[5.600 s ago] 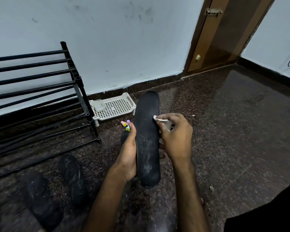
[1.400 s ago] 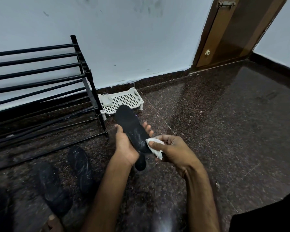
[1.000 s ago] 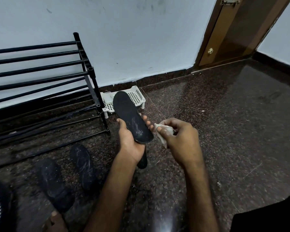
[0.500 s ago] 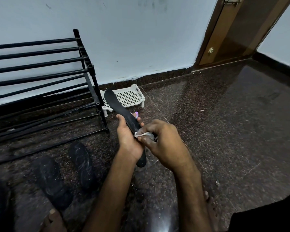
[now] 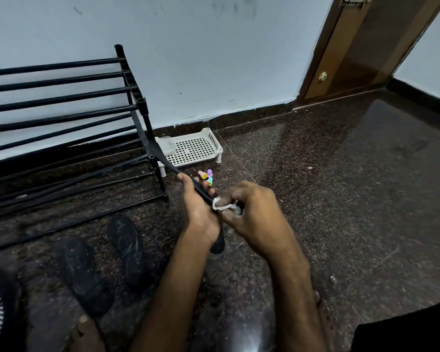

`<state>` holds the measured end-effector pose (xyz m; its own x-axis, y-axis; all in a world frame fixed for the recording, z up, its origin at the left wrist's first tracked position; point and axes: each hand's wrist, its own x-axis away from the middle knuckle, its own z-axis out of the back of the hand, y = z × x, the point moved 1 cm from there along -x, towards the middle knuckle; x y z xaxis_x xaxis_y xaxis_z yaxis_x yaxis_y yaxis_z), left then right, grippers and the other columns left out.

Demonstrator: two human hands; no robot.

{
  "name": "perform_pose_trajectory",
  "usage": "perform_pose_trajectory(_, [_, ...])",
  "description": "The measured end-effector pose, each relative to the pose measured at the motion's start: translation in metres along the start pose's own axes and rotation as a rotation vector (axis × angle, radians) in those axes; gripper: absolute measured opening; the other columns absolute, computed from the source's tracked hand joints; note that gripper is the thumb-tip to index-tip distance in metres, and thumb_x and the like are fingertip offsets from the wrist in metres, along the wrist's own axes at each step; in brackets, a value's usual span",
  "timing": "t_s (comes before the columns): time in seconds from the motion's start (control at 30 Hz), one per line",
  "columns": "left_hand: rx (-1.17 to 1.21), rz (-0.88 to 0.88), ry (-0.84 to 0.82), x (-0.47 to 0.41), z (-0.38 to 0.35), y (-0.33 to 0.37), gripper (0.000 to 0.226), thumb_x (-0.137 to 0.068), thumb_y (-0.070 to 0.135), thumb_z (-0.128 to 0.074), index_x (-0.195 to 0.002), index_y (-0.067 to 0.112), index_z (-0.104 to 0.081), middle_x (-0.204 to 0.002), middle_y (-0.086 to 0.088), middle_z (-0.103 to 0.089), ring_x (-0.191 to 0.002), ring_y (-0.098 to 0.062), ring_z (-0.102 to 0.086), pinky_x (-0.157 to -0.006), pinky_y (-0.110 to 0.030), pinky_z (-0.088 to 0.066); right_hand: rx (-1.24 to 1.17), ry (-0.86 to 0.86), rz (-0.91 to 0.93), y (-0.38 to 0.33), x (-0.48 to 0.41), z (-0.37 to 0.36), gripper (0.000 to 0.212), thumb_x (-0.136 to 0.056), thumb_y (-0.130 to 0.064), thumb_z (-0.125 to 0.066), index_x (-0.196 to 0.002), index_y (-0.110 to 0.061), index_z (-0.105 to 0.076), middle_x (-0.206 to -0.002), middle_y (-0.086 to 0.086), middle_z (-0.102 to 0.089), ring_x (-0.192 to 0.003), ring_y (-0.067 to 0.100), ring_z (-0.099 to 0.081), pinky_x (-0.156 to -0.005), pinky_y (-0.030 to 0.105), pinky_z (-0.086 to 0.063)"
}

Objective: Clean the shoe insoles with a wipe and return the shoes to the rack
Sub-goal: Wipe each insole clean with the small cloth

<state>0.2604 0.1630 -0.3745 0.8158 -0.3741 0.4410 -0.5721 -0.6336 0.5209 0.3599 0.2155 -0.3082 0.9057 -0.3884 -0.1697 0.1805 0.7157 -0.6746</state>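
Observation:
My left hand [image 5: 200, 210] grips a long black insole [image 5: 160, 154] around its middle, turned nearly edge-on so only its thin side shows. Its upper end points toward the rack and its lower end sticks out below my wrist. My right hand [image 5: 252, 212] pinches a crumpled white wipe [image 5: 222, 205] and presses it against the insole just right of my left palm. Two dark shoes [image 5: 81, 270] [image 5: 128, 246] lie on the floor at the lower left. The black bar shoe rack [image 5: 61, 118] stands along the wall at the left.
A white perforated plastic tray [image 5: 196, 148] sits against the wall beside the rack. Several small coloured caps [image 5: 206, 177] lie on the dark granite floor [image 5: 341, 186] behind my hands. A wooden door [image 5: 366, 47] is at the far right. My bare foot [image 5: 84, 331] shows at the bottom.
My left hand has rolled the insole from showing its flat face to nearly edge-on. My right hand moved left and brought the wipe back onto the insole.

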Motion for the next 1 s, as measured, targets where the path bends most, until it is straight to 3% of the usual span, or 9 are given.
perform_pose_trajectory(0.1, [-0.005,-0.039,0.025,-0.003,0.001,-0.005,0.045,-0.095,0.064,-0.042,-0.084,0.021,-0.05,-0.07,0.003,-0.047,-0.058,-0.01,-0.044,-0.057,-0.024,-0.041,0.044,-0.011,-0.042,0.002,0.003,0.006,0.016,-0.077,-0.005,-0.074,-0.086,-0.019,-0.075,-0.093,-0.007,-0.063,-0.075,0.002,-0.056,-0.072,0.017,-0.045])
perform_pose_trajectory(0.23, [-0.084,0.051,-0.042,0.0,0.001,-0.009,0.06,-0.093,0.071,-0.033,-0.081,0.017,-0.057,-0.07,-0.002,-0.057,-0.065,-0.017,-0.06,-0.058,-0.025,-0.052,0.086,0.024,-0.005,-0.012,-0.003,-0.008,0.019,-0.078,-0.009,-0.073,-0.094,-0.02,-0.075,-0.101,-0.007,-0.062,-0.089,0.011,-0.062,-0.084,0.025,-0.051])
perform_pose_trajectory(0.4, [-0.004,-0.086,-0.014,-0.001,0.0,-0.002,0.04,-0.1,0.055,-0.04,-0.088,0.019,-0.052,-0.073,0.002,-0.046,-0.064,-0.01,-0.043,-0.065,-0.023,-0.041,0.04,0.083,-0.049,0.003,0.0,0.005,0.014,-0.077,-0.005,-0.076,-0.085,-0.016,-0.076,-0.093,-0.005,-0.066,-0.081,0.009,-0.063,-0.082,0.026,-0.052])
perform_pose_trajectory(0.5, [-0.022,-0.071,-0.062,0.0,0.001,-0.005,0.039,-0.1,0.053,-0.042,-0.1,0.016,-0.055,-0.076,0.001,-0.05,-0.067,-0.011,-0.046,-0.067,-0.024,-0.041,0.023,0.07,-0.042,0.002,-0.001,0.009,0.013,-0.077,-0.007,-0.076,-0.086,-0.015,-0.077,-0.092,-0.005,-0.066,-0.081,0.008,-0.062,-0.08,0.022,-0.051])
perform_pose_trajectory(0.63, [-0.064,0.028,-0.166,0.009,0.0,-0.007,0.045,-0.1,0.053,-0.04,-0.083,0.016,-0.059,-0.066,0.002,-0.059,-0.061,-0.012,-0.061,-0.065,-0.027,-0.051,0.025,0.075,-0.029,-0.008,-0.008,-0.003,0.013,-0.08,-0.011,-0.076,-0.092,-0.017,-0.076,-0.099,-0.004,-0.066,-0.088,0.011,-0.064,-0.086,0.028,-0.054])
perform_pose_trajectory(0.73, [-0.023,0.09,-0.261,0.018,-0.001,-0.007,0.035,-0.098,0.051,-0.046,-0.092,0.019,-0.061,-0.08,0.0,-0.067,-0.08,-0.016,-0.067,-0.084,-0.032,-0.051,0.043,0.149,-0.011,-0.014,-0.015,-0.011,0.014,-0.084,-0.013,-0.073,-0.098,-0.014,-0.074,-0.101,-0.003,-0.064,-0.089,0.011,-0.063,-0.087,0.028,-0.055])
perform_pose_trajectory(0.83, [-0.031,0.082,-0.275,0.022,0.002,-0.006,0.033,-0.097,0.045,-0.051,-0.098,0.017,-0.068,-0.096,-0.004,-0.068,-0.099,-0.021,-0.063,-0.105,-0.04,-0.04,0.045,0.257,-0.036,-0.018,-0.019,-0.009,0.018,-0.087,-0.013,-0.072,-0.105,-0.01,-0.073,-0.103,-0.002,-0.063,-0.089,0.006,-0.059,-0.087,0.013,-0.048])
perform_pose_trajectory(0.9, [-0.089,0.059,-0.28,0.026,0.003,-0.006,0.035,-0.101,0.04,-0.046,-0.099,0.014,-0.07,-0.093,-0.003,-0.071,-0.098,-0.019,-0.066,-0.101,-0.037,-0.044,0.041,0.246,-0.051,-0.016,-0.02,-0.005,0.017,-0.086,-0.014,-0.073,-0.104,-0.011,-0.073,-0.103,-0.003,-0.064,-0.089,0.005,-0.058,-0.084,0.011,-0.045])
perform_pose_trajectory(1.0, [-0.147,0.007,-0.247,0.026,0.001,-0.004,0.032,-0.104,0.034,-0.039,-0.089,0.016,-0.061,-0.071,0.002,-0.069,-0.07,-0.012,-0.067,-0.072,-0.026,-0.052,0.047,0.085,-0.102,-0.006,-0.017,0.002,0.006,-0.083,-0.017,-0.076,-0.09,-0.017,-0.074,-0.095,-0.003,-0.068,-0.083,0.01,-0.064,-0.083,0.026,-0.055])
